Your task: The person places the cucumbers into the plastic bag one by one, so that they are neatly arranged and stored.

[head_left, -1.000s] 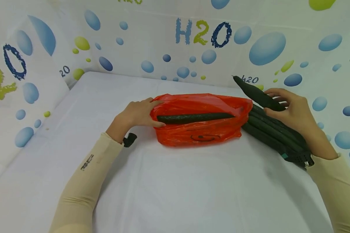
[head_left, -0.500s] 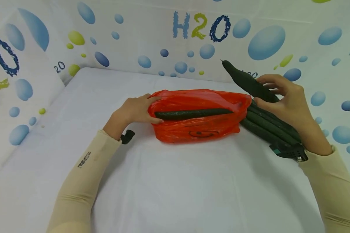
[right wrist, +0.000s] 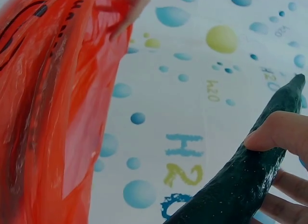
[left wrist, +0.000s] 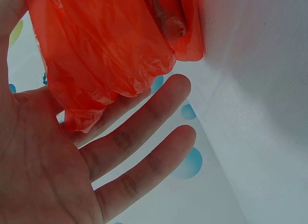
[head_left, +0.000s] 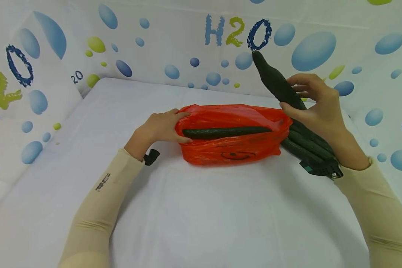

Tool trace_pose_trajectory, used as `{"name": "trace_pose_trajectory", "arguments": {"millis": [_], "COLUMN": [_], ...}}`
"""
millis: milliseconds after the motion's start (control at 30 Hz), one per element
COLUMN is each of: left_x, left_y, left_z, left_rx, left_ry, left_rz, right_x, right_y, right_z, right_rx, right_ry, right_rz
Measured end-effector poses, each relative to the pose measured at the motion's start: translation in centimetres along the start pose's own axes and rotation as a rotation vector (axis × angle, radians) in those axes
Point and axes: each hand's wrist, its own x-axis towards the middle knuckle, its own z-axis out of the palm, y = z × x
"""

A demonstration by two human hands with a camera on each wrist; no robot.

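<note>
A red plastic bag lies lengthwise on the white-covered table, its mouth parted upward. Inside it a dark green cucumber shows through the opening. My left hand holds the bag's left end, thumb on the near edge and fingers on the far one; in the left wrist view several fingers stretch out below the crumpled plastic. Raised above the bag's right end, another cucumber slants up to the left. My right hand grips its lower part between thumb and fingers.
Several more cucumbers lie side by side right of the bag, partly hidden under my right hand and wrist. A white curtain with blue and green dots and H2O lettering hangs behind the table. White cloth covers the table.
My right hand has lifted the cucumber and carried it leftward, tilting it more steeply above the bag's right end. My left hand keeps its place on the bag.
</note>
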Motion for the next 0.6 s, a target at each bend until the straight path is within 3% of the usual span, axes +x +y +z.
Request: {"name": "trace_pose_trajectory", "arguments": {"millis": [100, 367, 600], "left_x": [0.1, 0.0, 0.0], "left_y": [0.0, 0.1, 0.1], "left_z": [0.0, 0.0, 0.0], "left_rx": [0.008, 0.004, 0.008], "left_ry": [0.000, 0.007, 0.005], "left_rz": [0.003, -0.007, -0.007], "right_x": [0.4, 1.4, 2.1], "right_y": [-0.2, -0.4, -0.6], "right_z": [0.4, 1.2, 2.3], "right_rx": [0.010, -0.002, 0.078], "right_ry": [-0.012, 0.012, 0.053], "right_rz": [0.012, -0.053, -0.062]}}
